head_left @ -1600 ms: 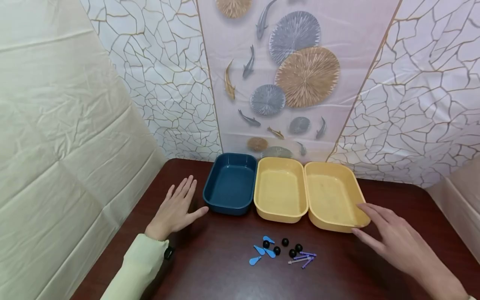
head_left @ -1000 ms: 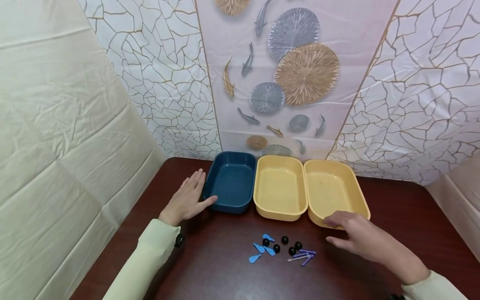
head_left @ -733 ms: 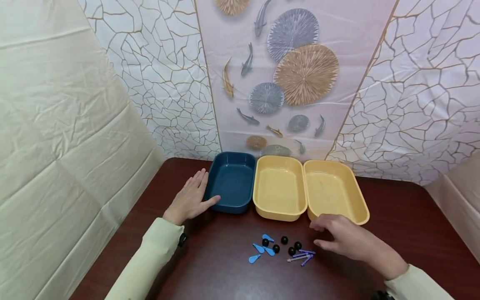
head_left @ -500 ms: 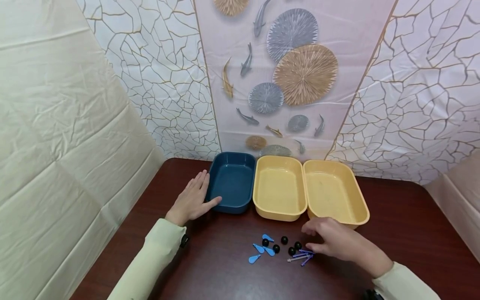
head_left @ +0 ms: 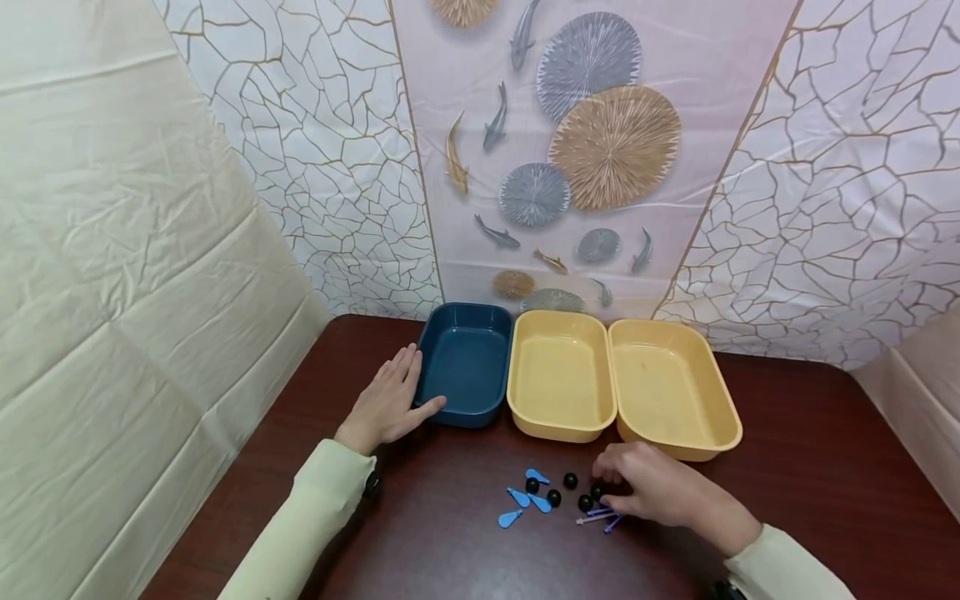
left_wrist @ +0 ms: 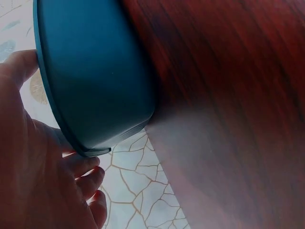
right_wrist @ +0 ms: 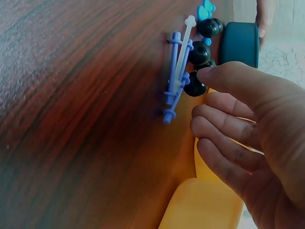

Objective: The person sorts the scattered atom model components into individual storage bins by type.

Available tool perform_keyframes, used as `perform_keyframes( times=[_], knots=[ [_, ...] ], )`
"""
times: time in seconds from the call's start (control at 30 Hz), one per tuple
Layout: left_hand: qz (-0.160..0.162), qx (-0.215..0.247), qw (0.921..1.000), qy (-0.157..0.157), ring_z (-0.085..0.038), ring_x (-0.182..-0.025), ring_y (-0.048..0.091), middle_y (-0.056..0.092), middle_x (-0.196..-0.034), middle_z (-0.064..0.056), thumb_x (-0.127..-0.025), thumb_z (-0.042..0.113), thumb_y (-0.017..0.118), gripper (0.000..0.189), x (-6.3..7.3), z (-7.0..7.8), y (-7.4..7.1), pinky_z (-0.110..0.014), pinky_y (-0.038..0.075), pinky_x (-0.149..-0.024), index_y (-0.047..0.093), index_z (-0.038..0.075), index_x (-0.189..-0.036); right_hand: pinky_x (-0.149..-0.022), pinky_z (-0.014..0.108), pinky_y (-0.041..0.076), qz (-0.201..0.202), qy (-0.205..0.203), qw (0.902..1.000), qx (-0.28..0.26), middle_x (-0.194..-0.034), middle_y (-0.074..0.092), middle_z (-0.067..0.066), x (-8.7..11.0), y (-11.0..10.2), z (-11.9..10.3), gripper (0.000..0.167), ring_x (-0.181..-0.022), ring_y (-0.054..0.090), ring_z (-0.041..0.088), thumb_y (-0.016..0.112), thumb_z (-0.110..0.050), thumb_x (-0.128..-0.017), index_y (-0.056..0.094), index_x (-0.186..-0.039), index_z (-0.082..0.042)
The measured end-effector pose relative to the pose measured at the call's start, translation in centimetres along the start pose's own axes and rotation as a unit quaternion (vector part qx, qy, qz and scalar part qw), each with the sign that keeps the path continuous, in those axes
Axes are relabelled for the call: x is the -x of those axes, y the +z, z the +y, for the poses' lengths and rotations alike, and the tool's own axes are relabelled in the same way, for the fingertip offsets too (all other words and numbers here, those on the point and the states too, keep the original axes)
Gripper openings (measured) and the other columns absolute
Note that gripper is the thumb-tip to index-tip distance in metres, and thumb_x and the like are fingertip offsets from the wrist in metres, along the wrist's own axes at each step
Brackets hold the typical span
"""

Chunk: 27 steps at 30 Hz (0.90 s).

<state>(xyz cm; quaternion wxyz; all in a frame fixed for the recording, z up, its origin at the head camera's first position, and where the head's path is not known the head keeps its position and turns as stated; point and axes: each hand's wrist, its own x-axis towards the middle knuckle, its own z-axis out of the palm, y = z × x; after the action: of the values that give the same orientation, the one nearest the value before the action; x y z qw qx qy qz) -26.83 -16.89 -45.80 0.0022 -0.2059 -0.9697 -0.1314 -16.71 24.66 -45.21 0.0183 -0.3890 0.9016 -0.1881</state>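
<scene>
Reaching for a black ball (head_left: 597,491) seems the step: right hand (head_left: 660,487) at it, thumb and fingers parted, contact unclear. Ball on worktop (head_left: 465,533), beside purple sticks (right_wrist: 172,71). Left hand (head_left: 384,403) spread against blue tray (head_left: 467,367). Next move likely calls for a narrow pinch.

The table (head_left: 450,550) looks like dark grained wood with a soft, polished sheen. The blue tray (head_left: 467,367) and yellow trays (head_left: 562,379) appear to be smooth, lightly shiny plastic, the black balls (head_left: 571,481) are glossy, and the purple sticks (right_wrist: 172,67) look like smooth plastic. The wall covering (head_left: 112,250) is creased, matt cloth.
</scene>
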Motion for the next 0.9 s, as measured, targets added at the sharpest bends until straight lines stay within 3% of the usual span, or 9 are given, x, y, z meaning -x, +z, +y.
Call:
perform_keyframes(
  times=[0.57,0.9],
  knots=[
    [-0.003,-0.002,1.0000,0.000,-0.040,-0.165,0.016,0.013,-0.177,-0.021,-0.104,0.062,0.049,0.097,0.21,0.27,0.14,-0.056,0.018,-0.134,0.016,-0.004,-0.167,-0.061,0.016,0.044,-0.006,0.006,0.9999,0.007,-0.080,0.056,-0.013,-0.40,1.02,-0.19,0.017,-0.073,0.049,-0.004,0.085,-0.013,-0.083,0.070,-0.090,-0.017],
    [-0.003,0.002,1.0000,0.001,-0.040,-0.165,0.015,0.013,-0.177,-0.021,-0.104,0.062,0.049,0.097,0.22,0.15,0.19,-0.056,0.018,-0.134,0.017,-0.005,-0.167,-0.062,0.017,0.047,0.009,0.004,0.9997,0.020,-0.082,0.058,-0.013,-0.48,0.28,-0.18,0.017,-0.075,0.050,-0.005,0.086,-0.013,-0.083,0.071,-0.091,-0.018]
  ],
)
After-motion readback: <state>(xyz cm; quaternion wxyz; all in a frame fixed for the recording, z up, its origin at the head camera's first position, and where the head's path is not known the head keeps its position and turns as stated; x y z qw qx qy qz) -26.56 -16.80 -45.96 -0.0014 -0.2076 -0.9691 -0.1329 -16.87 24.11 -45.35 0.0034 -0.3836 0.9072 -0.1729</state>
